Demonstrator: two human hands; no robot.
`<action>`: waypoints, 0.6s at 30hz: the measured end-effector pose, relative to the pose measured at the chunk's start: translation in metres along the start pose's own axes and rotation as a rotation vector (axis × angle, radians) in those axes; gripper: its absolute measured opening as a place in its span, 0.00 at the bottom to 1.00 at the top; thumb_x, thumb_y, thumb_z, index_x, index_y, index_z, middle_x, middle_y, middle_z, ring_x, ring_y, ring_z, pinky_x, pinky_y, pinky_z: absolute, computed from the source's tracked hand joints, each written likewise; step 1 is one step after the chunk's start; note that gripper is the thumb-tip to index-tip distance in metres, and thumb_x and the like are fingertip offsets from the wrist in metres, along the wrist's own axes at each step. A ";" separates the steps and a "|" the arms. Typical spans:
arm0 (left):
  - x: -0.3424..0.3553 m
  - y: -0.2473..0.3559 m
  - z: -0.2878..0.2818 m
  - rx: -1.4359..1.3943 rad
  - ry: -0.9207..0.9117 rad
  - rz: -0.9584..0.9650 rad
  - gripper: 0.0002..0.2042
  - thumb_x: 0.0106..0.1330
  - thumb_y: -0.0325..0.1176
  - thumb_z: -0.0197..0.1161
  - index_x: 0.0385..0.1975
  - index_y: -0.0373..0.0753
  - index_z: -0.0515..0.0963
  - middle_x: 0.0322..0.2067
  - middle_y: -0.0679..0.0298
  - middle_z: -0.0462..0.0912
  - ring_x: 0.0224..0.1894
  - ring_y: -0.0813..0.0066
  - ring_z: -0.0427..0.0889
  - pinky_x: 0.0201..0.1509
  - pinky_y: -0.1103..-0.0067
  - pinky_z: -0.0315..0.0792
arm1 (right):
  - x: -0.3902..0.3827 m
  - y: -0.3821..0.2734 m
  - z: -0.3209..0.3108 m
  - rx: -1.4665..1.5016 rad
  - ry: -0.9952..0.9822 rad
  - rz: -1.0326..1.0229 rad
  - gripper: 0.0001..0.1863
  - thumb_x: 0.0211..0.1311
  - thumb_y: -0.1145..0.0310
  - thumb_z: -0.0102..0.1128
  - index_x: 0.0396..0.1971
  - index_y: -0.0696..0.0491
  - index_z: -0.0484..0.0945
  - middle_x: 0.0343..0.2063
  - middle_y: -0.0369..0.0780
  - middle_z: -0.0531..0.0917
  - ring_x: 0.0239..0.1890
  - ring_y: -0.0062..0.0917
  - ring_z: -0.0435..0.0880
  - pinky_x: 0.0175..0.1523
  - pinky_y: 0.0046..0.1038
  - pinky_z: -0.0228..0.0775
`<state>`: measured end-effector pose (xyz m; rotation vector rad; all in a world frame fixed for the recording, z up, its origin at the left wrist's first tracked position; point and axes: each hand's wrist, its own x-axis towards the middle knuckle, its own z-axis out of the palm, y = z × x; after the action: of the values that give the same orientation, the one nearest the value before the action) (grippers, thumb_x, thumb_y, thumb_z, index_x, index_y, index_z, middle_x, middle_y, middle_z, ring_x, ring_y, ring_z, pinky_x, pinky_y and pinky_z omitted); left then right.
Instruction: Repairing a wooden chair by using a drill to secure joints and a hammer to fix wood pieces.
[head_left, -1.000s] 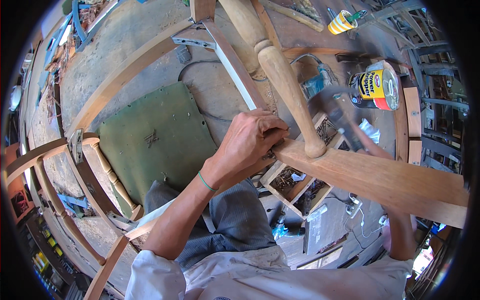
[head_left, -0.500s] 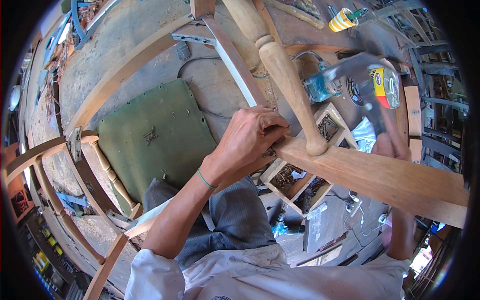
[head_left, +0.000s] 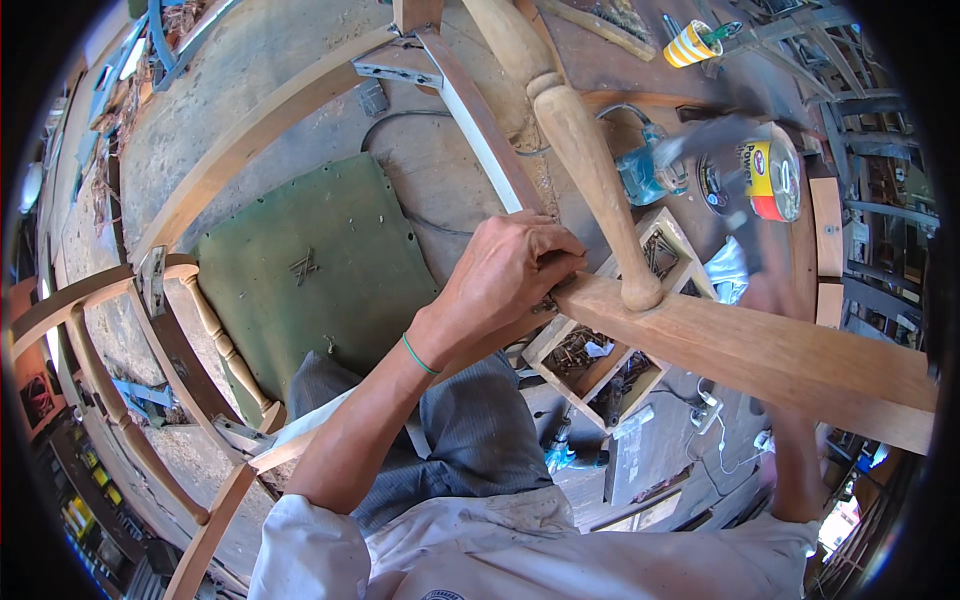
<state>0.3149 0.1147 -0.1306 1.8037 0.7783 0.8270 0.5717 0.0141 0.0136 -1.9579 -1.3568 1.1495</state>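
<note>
My left hand (head_left: 515, 258) is closed at the corner of a wooden chair frame, its fingertips pinched at the end of a thick rail (head_left: 740, 345). Whatever the fingers hold there is hidden. A turned wooden leg (head_left: 590, 165) rises from that rail, just beyond my hand. To the right, my right hand (head_left: 775, 292) is smeared by motion above the rail. It grips a hammer (head_left: 768, 235), whose dark head and handle are also blurred. A pale metal-edged rail (head_left: 487, 140) runs away from my left hand toward the far corner.
A compartmented wooden box (head_left: 572, 392) of screws and nails sits under the rail. A green panel (head_left: 320, 220) bearing a few nails lies left. Farther right are a blue-green jar (head_left: 640, 178), a yellow-red can (head_left: 772, 180) and a striped cup (head_left: 690, 45). A drill (head_left: 560, 455) lies below the box.
The hammer and my right hand have shifted slightly and are more smeared. My left hand keeps its pinch at the corner. The whole view has moved a little.
</note>
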 end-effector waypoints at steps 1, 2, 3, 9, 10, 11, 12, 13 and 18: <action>0.001 -0.001 0.001 0.017 -0.015 0.044 0.06 0.57 0.27 0.68 0.33 0.34 0.85 0.30 0.58 0.85 0.31 0.63 0.84 0.39 0.73 0.79 | -0.004 0.003 0.004 -0.235 -0.020 0.021 0.29 0.72 0.68 0.48 0.71 0.54 0.58 0.23 0.27 0.69 0.25 0.08 0.64 0.31 0.16 0.58; 0.001 -0.005 0.002 0.040 -0.034 0.075 0.06 0.57 0.26 0.68 0.33 0.34 0.85 0.30 0.57 0.85 0.31 0.64 0.84 0.38 0.74 0.79 | -0.001 0.003 0.006 -0.232 -0.023 0.023 0.29 0.72 0.68 0.48 0.71 0.54 0.58 0.23 0.27 0.69 0.25 0.08 0.64 0.31 0.16 0.58; 0.001 -0.007 0.003 0.041 -0.036 0.072 0.06 0.57 0.26 0.68 0.33 0.34 0.85 0.30 0.57 0.85 0.31 0.64 0.84 0.38 0.74 0.79 | 0.002 0.000 0.006 -0.226 -0.017 0.029 0.29 0.72 0.67 0.48 0.71 0.54 0.58 0.23 0.27 0.69 0.25 0.08 0.65 0.31 0.16 0.57; -0.002 -0.001 0.002 0.012 -0.015 0.022 0.06 0.57 0.26 0.69 0.32 0.34 0.85 0.29 0.58 0.85 0.30 0.63 0.84 0.37 0.73 0.78 | 0.005 -0.032 0.000 -0.209 0.067 0.066 0.30 0.72 0.62 0.50 0.71 0.51 0.59 0.24 0.27 0.71 0.26 0.08 0.66 0.30 0.15 0.56; -0.004 -0.003 0.001 0.010 -0.021 0.023 0.06 0.57 0.26 0.69 0.33 0.34 0.85 0.29 0.58 0.85 0.30 0.63 0.84 0.38 0.73 0.78 | 0.005 -0.035 0.002 -0.214 0.129 0.077 0.30 0.72 0.61 0.50 0.71 0.50 0.59 0.23 0.27 0.70 0.26 0.08 0.66 0.29 0.15 0.55; -0.003 -0.004 0.001 0.002 -0.024 0.029 0.06 0.57 0.27 0.69 0.33 0.34 0.85 0.29 0.58 0.85 0.31 0.63 0.84 0.38 0.73 0.78 | 0.005 -0.040 0.004 -0.217 0.132 0.077 0.30 0.72 0.61 0.50 0.71 0.50 0.59 0.23 0.27 0.70 0.26 0.08 0.66 0.29 0.15 0.55; -0.003 -0.004 0.000 0.001 -0.024 0.031 0.06 0.57 0.27 0.69 0.33 0.34 0.85 0.29 0.58 0.85 0.31 0.63 0.84 0.38 0.73 0.78 | 0.005 -0.044 0.007 -0.241 0.078 0.104 0.31 0.72 0.60 0.51 0.71 0.50 0.59 0.23 0.27 0.71 0.26 0.09 0.67 0.30 0.16 0.57; -0.003 -0.005 0.000 0.015 -0.030 0.031 0.06 0.57 0.26 0.69 0.33 0.34 0.85 0.29 0.57 0.85 0.31 0.63 0.84 0.37 0.74 0.79 | 0.005 -0.046 0.009 -0.263 0.022 0.131 0.31 0.71 0.59 0.52 0.72 0.50 0.59 0.22 0.27 0.72 0.26 0.10 0.68 0.30 0.17 0.59; 0.004 -0.001 -0.005 0.039 -0.076 0.040 0.07 0.59 0.27 0.67 0.35 0.34 0.85 0.30 0.56 0.86 0.32 0.66 0.85 0.39 0.74 0.79 | 0.004 -0.025 0.017 -0.299 -0.044 0.076 0.33 0.69 0.60 0.54 0.72 0.50 0.59 0.27 0.29 0.74 0.28 0.14 0.72 0.33 0.20 0.65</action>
<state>0.3133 0.1205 -0.1294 1.8798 0.7161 0.7686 0.5453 0.0267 0.0228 -2.2205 -1.5641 1.0795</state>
